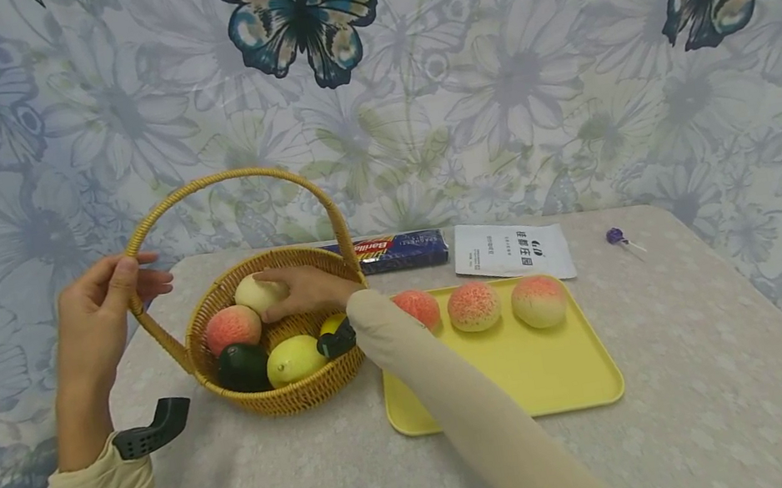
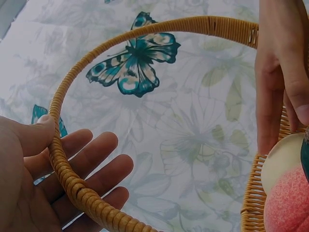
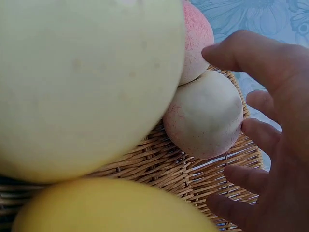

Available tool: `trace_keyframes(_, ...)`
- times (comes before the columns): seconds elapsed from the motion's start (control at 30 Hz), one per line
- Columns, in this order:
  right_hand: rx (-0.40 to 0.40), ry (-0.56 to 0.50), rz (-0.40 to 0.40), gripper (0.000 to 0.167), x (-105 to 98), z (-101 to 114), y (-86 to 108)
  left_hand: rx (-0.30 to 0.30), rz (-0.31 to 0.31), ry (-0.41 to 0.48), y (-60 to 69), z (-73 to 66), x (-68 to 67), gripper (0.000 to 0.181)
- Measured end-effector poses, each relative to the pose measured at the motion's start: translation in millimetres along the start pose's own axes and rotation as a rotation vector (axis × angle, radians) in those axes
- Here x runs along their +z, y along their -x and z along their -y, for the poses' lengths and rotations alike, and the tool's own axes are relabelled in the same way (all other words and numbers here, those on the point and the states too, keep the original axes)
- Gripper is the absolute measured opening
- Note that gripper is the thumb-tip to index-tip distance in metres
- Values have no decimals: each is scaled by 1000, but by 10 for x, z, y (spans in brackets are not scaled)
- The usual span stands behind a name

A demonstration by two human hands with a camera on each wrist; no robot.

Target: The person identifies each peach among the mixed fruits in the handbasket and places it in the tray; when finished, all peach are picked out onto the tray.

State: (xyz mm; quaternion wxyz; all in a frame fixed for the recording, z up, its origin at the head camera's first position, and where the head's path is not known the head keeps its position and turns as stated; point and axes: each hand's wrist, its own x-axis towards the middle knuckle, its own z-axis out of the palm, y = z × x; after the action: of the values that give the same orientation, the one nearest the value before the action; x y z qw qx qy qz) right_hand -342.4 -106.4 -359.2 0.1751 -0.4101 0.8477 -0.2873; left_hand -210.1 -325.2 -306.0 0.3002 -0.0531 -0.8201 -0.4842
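Note:
The left hand (image 1: pixel 98 317) holds the handle of the wicker basket (image 1: pixel 293 402) between its thumb and extended fingers; the left wrist view shows the thumb against the wrapped handle (image 2: pixel 60 159). Inside the basket, the right hand (image 1: pixel 314 287) is at a pale peach (image 1: pixel 256 293), fingers spread along its side. From the right wrist, gaps show between the fingers of this hand (image 3: pixel 275 121) beside the pale peach (image 3: pixel 205 116), one fingertip at its edge. Around it lie a pink peach (image 1: pixel 233 329), a dark green fruit (image 1: pixel 243 368) and a yellow lemon (image 1: pixel 296 359).
A yellow tray (image 1: pixel 518 385) with three peaches, the middle one (image 1: pixel 474 307) pink, stands right of the basket, partly under the right sleeve. Behind are a blue box (image 1: pixel 403 252) and a white packet (image 1: pixel 512 249). A purple lollipop (image 1: pixel 615 237) lies at the right.

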Motion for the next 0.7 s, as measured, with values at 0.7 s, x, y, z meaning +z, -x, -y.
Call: trace_keyframes(0.7,35,-67,-74,45,-6,-47,44,7,3,13,9,24,2,35)
